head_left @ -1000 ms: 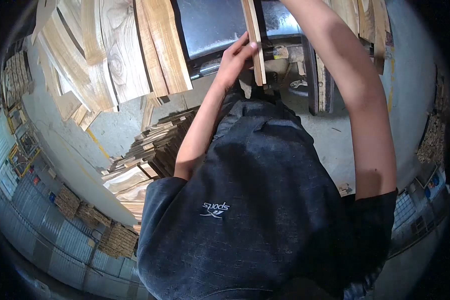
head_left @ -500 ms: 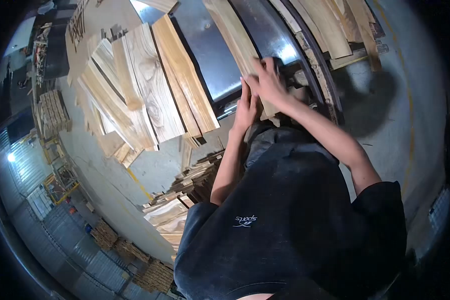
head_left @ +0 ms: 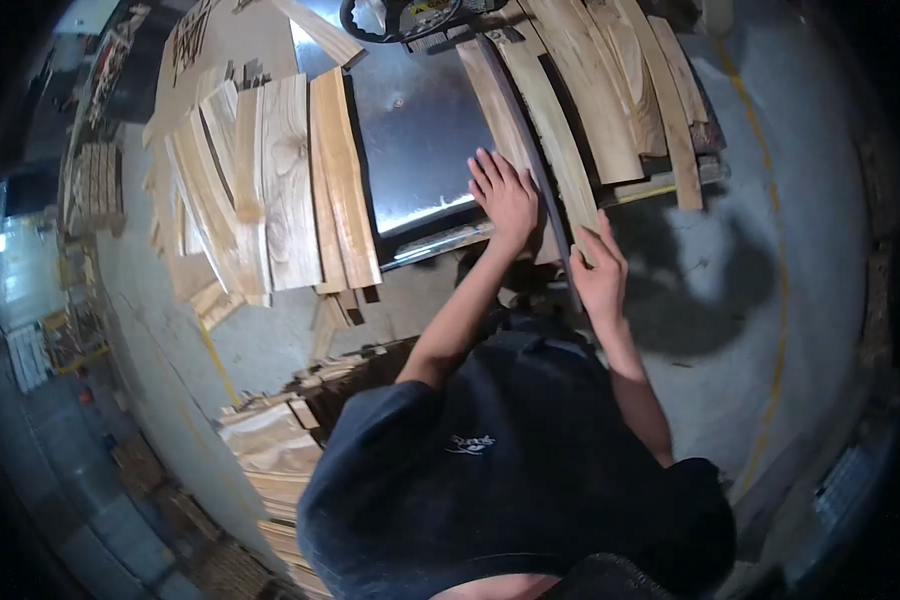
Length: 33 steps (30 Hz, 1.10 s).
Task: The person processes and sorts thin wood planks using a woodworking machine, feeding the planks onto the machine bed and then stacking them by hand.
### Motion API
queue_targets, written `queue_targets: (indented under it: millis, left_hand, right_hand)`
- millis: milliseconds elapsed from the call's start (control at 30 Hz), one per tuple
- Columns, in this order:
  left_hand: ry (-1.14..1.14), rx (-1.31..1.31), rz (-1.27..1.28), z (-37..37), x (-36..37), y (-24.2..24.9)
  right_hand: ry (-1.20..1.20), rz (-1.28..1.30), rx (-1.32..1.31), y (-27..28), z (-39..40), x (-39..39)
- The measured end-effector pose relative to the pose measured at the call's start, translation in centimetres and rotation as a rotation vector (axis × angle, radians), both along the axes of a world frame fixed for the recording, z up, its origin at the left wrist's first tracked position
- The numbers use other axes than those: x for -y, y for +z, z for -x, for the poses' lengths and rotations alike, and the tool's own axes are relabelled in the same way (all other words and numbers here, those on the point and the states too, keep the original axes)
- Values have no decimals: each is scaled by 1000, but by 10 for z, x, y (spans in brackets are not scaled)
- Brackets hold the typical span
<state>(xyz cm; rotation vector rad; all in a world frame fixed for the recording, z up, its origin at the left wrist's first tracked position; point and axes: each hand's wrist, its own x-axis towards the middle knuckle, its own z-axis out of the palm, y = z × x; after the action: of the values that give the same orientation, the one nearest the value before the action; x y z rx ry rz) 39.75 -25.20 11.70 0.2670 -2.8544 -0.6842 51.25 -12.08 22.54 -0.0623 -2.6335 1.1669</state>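
Observation:
My left hand [head_left: 510, 208] lies palm down with its fingers spread, over the brown wooden board [head_left: 486, 95] and the edge of the shiny metal plate [head_left: 410, 150]. Right of that board runs a long dark rail [head_left: 526, 140], and beyond it a pale wooden strip [head_left: 553, 125]. At the near end of the strip is my right hand [head_left: 600, 275], its fingers stretched out and its thumb apart, close against the strip and the rail. Whether the right fingertips press on the wood cannot be made out.
Several boards [head_left: 288, 180] lie side by side on the left, and more boards [head_left: 595, 90] on the right. A round black-rimmed machine part [head_left: 410, 38] stands at the far edge. Stacked wood [head_left: 270, 440] sits low at my left, above the concrete floor [head_left: 690, 390].
Both hands were together at the board's near end. Now they are apart, the left flat on the board and the right beside the pale strip. The view has shifted, showing the black-rimmed part.

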Motion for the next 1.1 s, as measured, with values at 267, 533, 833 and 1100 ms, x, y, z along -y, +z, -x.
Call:
queue_targets:
  millis: [267,533,833,1100]
  left_hand:
    - [127,-226,68,129,15,-13]
    - [122,-267,70,196,24,-15]
    - [281,-464,-366,238,79,-1]
    - [496,-379,51,350,265,36]
  right_hand:
    - [181,-45,-115,-14,18,21]
    - [257,9,431,-49,132,99]
    - [341,-410,297,-73,201,131]
    - [324,-332,443,-51,280,151]
